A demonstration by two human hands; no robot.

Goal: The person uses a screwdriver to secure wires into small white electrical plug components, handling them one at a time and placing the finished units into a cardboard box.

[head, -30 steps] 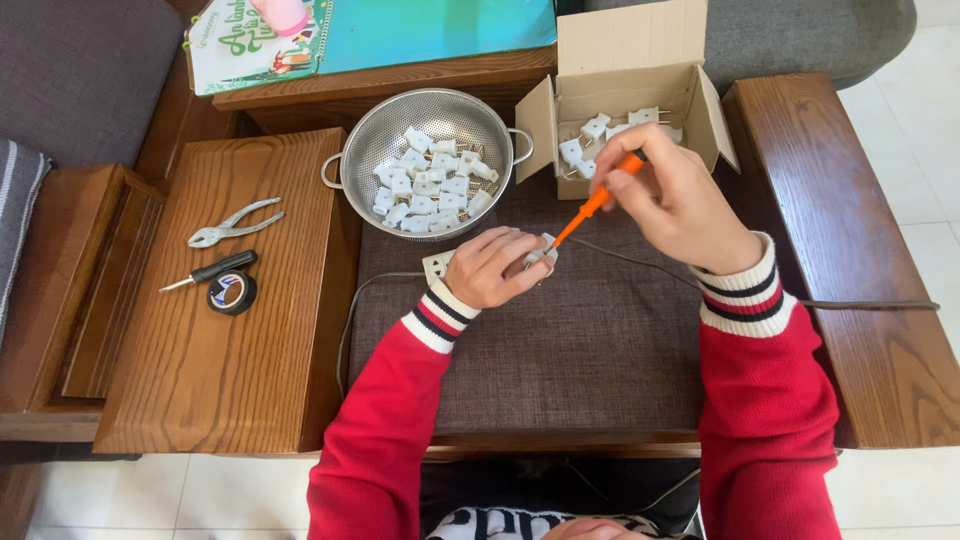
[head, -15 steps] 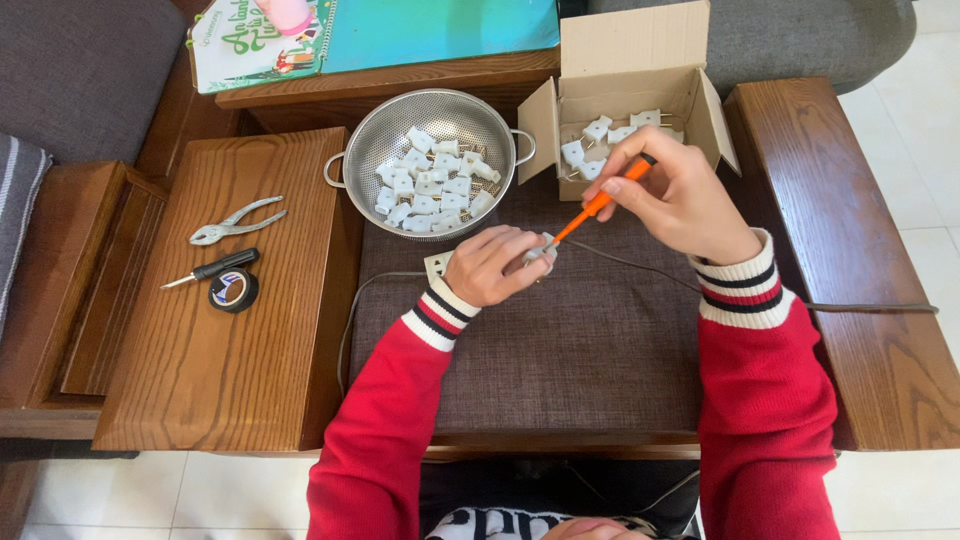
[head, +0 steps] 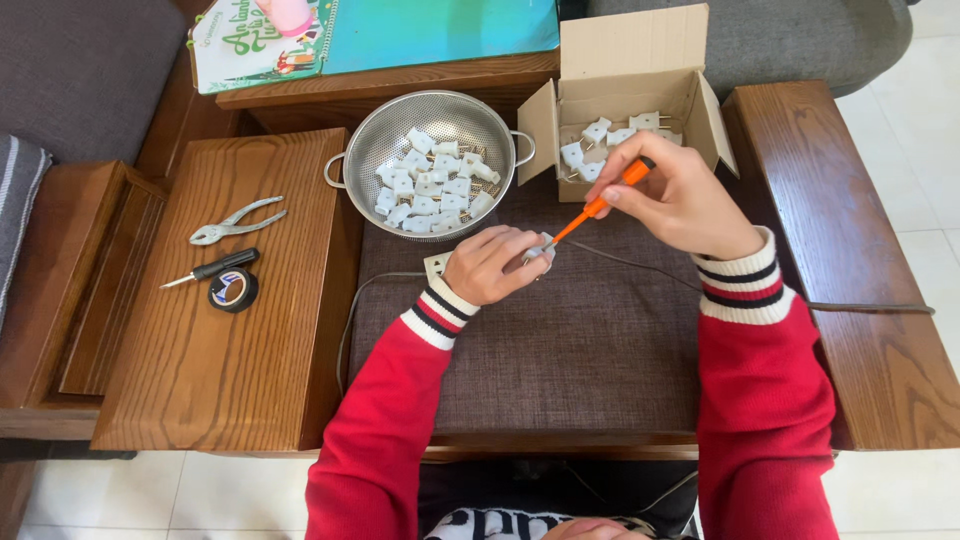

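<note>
Orange screwdriver (head: 600, 203), white plugs (head: 432, 185), red sleeves (head: 380, 430) w/ striped cuffs, brown cushion (head: 560, 350).

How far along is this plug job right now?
Many white plugs already sit in the metal colander. In hand: the left hand holds one plug while the right hand works an orange screwdriver into it. More plugs wait in the cardboard box.
</note>
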